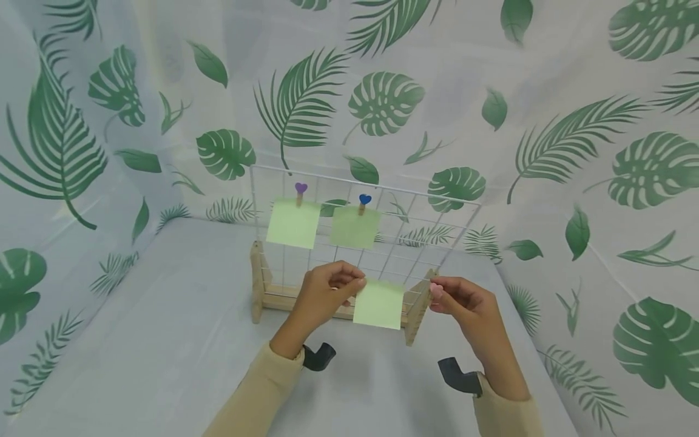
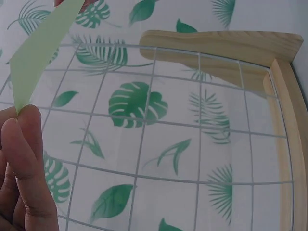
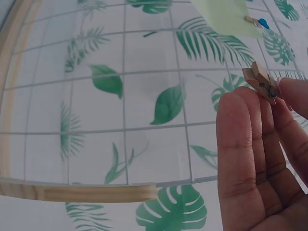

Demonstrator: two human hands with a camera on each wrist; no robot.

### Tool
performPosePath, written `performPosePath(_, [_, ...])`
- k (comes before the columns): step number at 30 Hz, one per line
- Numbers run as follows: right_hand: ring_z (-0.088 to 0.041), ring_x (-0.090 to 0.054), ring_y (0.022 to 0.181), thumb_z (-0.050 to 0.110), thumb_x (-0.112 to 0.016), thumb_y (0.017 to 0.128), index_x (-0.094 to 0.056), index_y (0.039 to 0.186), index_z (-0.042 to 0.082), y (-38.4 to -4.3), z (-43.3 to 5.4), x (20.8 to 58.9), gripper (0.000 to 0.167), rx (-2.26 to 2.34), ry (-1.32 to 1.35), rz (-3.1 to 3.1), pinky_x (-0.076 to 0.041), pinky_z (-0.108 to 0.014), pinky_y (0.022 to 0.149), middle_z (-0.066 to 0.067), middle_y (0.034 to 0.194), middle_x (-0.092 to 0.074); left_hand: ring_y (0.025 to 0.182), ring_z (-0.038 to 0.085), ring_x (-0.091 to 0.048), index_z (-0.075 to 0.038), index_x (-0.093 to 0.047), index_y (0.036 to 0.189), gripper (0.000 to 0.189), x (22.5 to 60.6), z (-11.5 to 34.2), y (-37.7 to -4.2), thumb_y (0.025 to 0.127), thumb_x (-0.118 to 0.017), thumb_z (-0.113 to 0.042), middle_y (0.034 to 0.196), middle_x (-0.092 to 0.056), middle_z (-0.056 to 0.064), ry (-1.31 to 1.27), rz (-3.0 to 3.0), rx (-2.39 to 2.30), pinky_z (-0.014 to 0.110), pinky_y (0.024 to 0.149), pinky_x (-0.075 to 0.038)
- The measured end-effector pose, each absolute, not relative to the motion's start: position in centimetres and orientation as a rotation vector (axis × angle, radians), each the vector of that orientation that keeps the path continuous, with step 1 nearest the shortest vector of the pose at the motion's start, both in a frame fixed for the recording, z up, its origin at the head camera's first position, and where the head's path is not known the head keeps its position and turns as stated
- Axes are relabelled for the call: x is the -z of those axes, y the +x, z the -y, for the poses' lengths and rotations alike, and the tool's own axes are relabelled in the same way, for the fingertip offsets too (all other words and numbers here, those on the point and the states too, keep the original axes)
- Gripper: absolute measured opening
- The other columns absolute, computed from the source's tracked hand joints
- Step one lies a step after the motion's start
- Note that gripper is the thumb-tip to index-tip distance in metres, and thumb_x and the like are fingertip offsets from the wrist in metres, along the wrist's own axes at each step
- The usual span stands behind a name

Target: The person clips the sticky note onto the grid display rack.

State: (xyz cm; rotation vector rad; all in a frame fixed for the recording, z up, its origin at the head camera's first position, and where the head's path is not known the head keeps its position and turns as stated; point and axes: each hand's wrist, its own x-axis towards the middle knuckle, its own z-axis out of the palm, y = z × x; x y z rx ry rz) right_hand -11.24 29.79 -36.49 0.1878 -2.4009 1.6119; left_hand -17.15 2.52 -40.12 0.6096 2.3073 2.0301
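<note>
My left hand (image 1: 327,288) pinches a pale green sticky note (image 1: 378,304) by its upper left corner, in front of the wire grid. In the left wrist view the note (image 2: 43,53) stands almost edge-on above my fingertips. My right hand (image 1: 471,300) pinches a small wooden clothespin (image 3: 262,84) with a pink top, near the grid's right foot. Two more green notes hang on the white wire grid (image 1: 415,233): the left note (image 1: 293,224) under a purple heart clothespin (image 1: 300,190), the other note (image 1: 355,227) under a blue heart clothespin (image 1: 364,201).
The grid stands in a wooden base with a left foot (image 1: 258,282) and a right foot (image 1: 419,312), on a white-covered table (image 1: 164,340). Leaf-printed curtains (image 1: 464,79) enclose the back and sides. A black curved piece sits at each wrist.
</note>
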Motion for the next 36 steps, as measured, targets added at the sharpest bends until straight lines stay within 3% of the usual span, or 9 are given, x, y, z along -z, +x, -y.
performPosePath(5, [-0.012,-0.074,0.091,0.004,-0.07,0.106,-0.072,0.122,-0.012,-11.5,-29.7,35.9,0.022,-1.593,0.215,2.388,-0.063,-0.024,0.081,0.01,0.105,-0.076,0.082,0.027,-0.073,-0.005,-0.078,0.107,0.012,39.7,-3.0,-17.6,0.103,-0.077,-0.016,0.096,-0.079,0.005,0.651,-2.295,-2.049,0.031,0.068,-0.064])
performPosePath(10, [-0.009,-0.074,0.089,0.001,-0.07,0.104,-0.072,0.119,-0.014,-11.8,-29.6,35.5,0.021,-1.566,0.267,2.38,-0.063,-0.023,0.079,0.011,0.103,-0.076,0.082,0.032,-0.073,-0.004,-0.078,0.107,0.012,39.2,-3.3,-18.1,0.103,-0.077,-0.015,0.095,-0.078,0.006,0.712,-2.312,-2.062,0.029,0.067,-0.063])
performPosePath(15, [-0.008,-0.074,0.084,-0.002,-0.071,0.102,-0.072,0.117,-0.016,-12.3,-29.7,35.1,0.02,-1.546,0.299,2.378,-0.063,-0.023,0.078,0.008,0.1,-0.076,0.081,0.028,-0.072,-0.005,-0.078,0.108,0.011,38.4,-3.6,-18.5,0.103,-0.077,-0.015,0.094,-0.077,0.005,0.752,-2.344,-2.056,0.029,0.068,-0.063])
performPosePath(24, [-0.006,-0.074,0.083,-0.002,-0.073,0.101,-0.072,0.115,-0.014,-13.0,-30.3,34.4,0.019,-1.471,0.335,2.383,-0.062,-0.021,0.078,0.008,0.097,-0.076,0.082,0.032,-0.073,-0.005,-0.078,0.109,0.011,37.2,-4.5,-19.3,0.103,-0.077,-0.015,0.094,-0.076,0.006,0.779,-2.321,-2.065,0.029,0.067,-0.063])
performPosePath(31, [-0.004,-0.074,0.083,-0.005,-0.071,0.101,-0.072,0.113,-0.014,-13.4,-30.7,33.6,0.015,-1.439,0.376,2.368,-0.062,-0.02,0.077,0.013,0.095,-0.075,0.078,0.019,-0.071,-0.005,-0.078,0.11,0.012,36.5,-5.1,-19.8,0.103,-0.077,-0.014,0.096,-0.077,0.007,0.818,-2.33,-2.078,0.029,0.067,-0.064])
performPosePath(36, [-0.003,-0.074,0.086,0.002,-0.074,0.102,-0.074,0.114,-0.01,-13.8,-30.8,33.1,0.018,-1.394,0.374,2.387,-0.062,-0.02,0.077,0.005,0.1,-0.077,0.08,0.025,-0.073,-0.004,-0.078,0.11,0.012,36.1,-5.4,-20.3,0.103,-0.077,-0.014,0.097,-0.078,0.008,0.835,-2.342,-2.084,0.03,0.068,-0.064])
